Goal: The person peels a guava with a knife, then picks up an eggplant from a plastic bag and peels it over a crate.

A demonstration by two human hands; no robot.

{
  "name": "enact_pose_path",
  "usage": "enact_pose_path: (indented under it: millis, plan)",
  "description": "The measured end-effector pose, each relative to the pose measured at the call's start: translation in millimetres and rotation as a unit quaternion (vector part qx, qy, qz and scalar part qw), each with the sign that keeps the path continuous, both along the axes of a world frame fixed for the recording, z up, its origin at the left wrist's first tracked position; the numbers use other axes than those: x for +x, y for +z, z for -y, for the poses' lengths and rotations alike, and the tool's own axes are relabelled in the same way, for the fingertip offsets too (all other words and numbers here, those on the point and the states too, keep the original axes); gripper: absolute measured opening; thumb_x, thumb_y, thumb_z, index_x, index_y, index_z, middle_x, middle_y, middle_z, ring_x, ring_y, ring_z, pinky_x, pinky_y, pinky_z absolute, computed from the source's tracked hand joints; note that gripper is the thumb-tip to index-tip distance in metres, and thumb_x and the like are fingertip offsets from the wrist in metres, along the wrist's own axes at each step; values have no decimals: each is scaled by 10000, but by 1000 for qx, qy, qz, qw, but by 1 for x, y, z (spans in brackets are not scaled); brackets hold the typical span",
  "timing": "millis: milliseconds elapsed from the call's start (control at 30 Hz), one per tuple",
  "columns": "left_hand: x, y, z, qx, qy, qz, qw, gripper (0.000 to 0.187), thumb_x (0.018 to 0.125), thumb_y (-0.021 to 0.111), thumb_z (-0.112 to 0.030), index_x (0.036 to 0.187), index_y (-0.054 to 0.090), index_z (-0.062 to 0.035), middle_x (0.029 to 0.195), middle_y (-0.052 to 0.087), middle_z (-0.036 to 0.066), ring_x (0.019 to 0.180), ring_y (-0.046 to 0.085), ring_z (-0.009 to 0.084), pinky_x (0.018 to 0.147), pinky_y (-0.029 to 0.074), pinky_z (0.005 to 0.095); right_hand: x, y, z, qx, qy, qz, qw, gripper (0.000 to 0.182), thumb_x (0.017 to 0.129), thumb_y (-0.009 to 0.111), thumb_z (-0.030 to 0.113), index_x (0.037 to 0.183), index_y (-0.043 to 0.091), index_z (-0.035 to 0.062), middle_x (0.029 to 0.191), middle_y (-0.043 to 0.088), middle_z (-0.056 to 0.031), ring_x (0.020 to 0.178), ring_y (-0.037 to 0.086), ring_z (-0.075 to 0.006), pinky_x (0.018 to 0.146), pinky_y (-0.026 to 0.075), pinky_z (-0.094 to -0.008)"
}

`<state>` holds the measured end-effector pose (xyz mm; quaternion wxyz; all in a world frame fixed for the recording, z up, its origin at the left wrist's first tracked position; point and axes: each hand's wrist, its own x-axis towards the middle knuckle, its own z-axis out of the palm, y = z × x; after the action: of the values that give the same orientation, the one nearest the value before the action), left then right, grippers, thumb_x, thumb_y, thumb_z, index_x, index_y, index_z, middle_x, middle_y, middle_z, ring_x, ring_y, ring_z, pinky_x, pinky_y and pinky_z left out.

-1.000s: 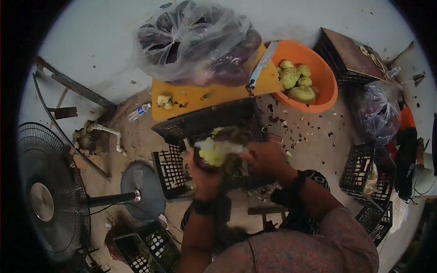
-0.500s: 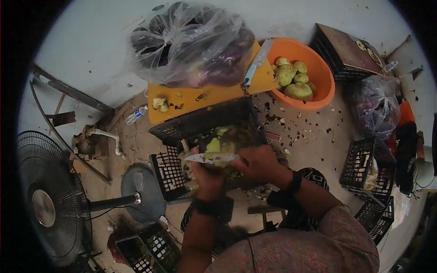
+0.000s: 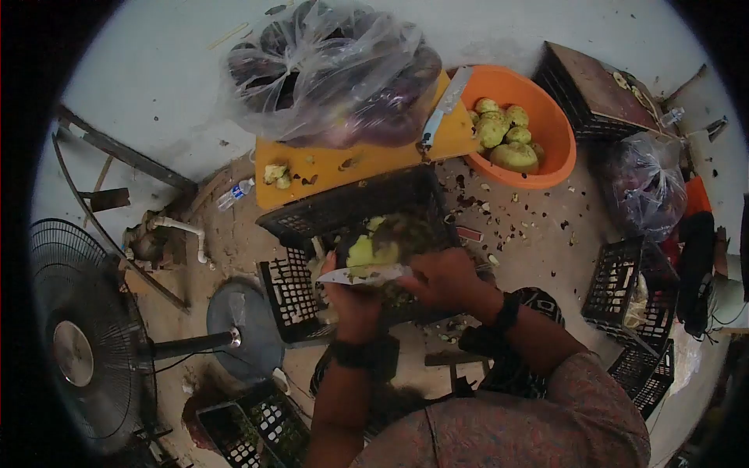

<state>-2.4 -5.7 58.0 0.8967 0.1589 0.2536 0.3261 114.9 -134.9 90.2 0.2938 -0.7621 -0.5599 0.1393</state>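
Observation:
My right hand [image 3: 445, 279] is closed round the handle of a knife [image 3: 347, 275], its blade pointing left over the black crate [image 3: 351, 203]. Close by the blade, my left hand [image 3: 355, 308] grips a pale green peeled vegetable [image 3: 381, 253], partly hidden behind the knife and fingers. Peelings and dark scraps lie inside the crate under both hands; its contents are dim and partly covered. Bits of flesh cling to the blade.
Beyond the crate, a yellow board [image 3: 296, 168] carries a plastic bag of dark purple vegetables [image 3: 343, 86] and a cleaver [image 3: 449, 105]. An orange basin [image 3: 558, 140] holds several pale green ones. A fan [image 3: 86, 343] stands left; crates [image 3: 616, 285] sit right. Scraps litter the floor.
The knife and right hand have shifted very slightly, and the pale green vegetable shows a little differently behind the blade. Both hands keep their grip; the view has drifted slightly.

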Motion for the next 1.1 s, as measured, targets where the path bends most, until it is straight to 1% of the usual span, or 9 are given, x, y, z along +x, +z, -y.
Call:
enact_pose_path:
  millis: [233, 300, 400, 500, 600, 833, 900, 1000, 1100]
  plan:
    - [-1, 2, 2, -22, 1, -18, 1000, 370, 889, 424, -389, 1060, 561, -91, 1030, 599, 64, 964, 562, 218, 851, 435, 360, 3, 0, 1, 13, -2, -7, 1000, 369, 827, 553, 433, 704, 571, 86, 628, 592, -122, 556, 581, -326, 513, 446, -430]
    - [-3, 9, 7, -11, -29, -22, 999, 379, 881, 429, -400, 1068, 550, -93, 1030, 595, 62, 958, 563, 226, 836, 445, 367, 6, 2, -1, 30, -84, -16, 996, 312, 772, 643, 347, 637, 539, 85, 558, 554, -107, 507, 560, -314, 468, 422, -392]
    - [-2, 8, 9, -15, -11, -25, 1000, 392, 879, 420, -406, 1083, 540, -93, 1041, 592, 66, 953, 563, 232, 823, 453, 374, 11, -5, 0, 45, -76, 19, 996, 320, 763, 651, 357, 633, 535, 89, 548, 546, -100, 497, 557, -307, 466, 424, -393]
    - [-3, -1, 5, -30, -13, -23, 999, 390, 883, 403, -399, 1077, 546, -93, 1049, 589, 70, 955, 562, 236, 836, 445, 381, 3, -3, 0, 64, -24, 19, 997, 323, 765, 649, 357, 627, 533, 90, 535, 534, -95, 491, 554, -301, 463, 425, -390]
    - [1, 6, 5, -30, -3, -29, 999, 386, 888, 393, -391, 1077, 552, -95, 1046, 590, 72, 962, 559, 240, 848, 436, 389, -3, -3, 0, 94, -20, -3, 995, 329, 774, 642, 357, 619, 530, 89, 528, 528, -94, 490, 553, -301, 460, 422, -386]
    - [1, 12, 7, -20, -18, -11, 1000, 400, 895, 373, -399, 1082, 555, -95, 1041, 589, 70, 967, 556, 240, 853, 431, 386, -3, 2, 1, 95, -22, -15, 995, 318, 782, 635, 341, 621, 533, 86, 538, 533, -100, 489, 550, -305, 458, 420, -386]
    - [2, 17, 10, -23, -12, -31, 999, 392, 887, 372, -389, 1072, 554, -96, 1038, 587, 64, 957, 561, 228, 840, 442, 373, -1, 2, 2, 41, -8, -14, 999, 339, 829, 566, 387, 698, 558, 74, 621, 586, -119, 564, 581, -331, 512, 448, -426]
    - [-2, -2, 7, 17, 20, -31, 999, 378, 876, 377, -378, 1061, 553, -99, 1028, 588, 55, 945, 568, 213, 824, 455, 362, -1, 1, 0, 1, -43, -17, 999, 346, 823, 565, 393, 698, 563, 70, 628, 593, -120, 569, 585, -327, 518, 452, -423]
    - [-4, -3, 6, 36, 16, -21, 999, 378, 864, 387, -376, 1056, 548, -93, 1022, 590, 47, 939, 573, 203, 820, 462, 350, 0, 2, 1, 32, -37, -18, 999, 353, 813, 570, 400, 692, 567, 68, 614, 589, -123, 561, 583, -328, 514, 453, -423]
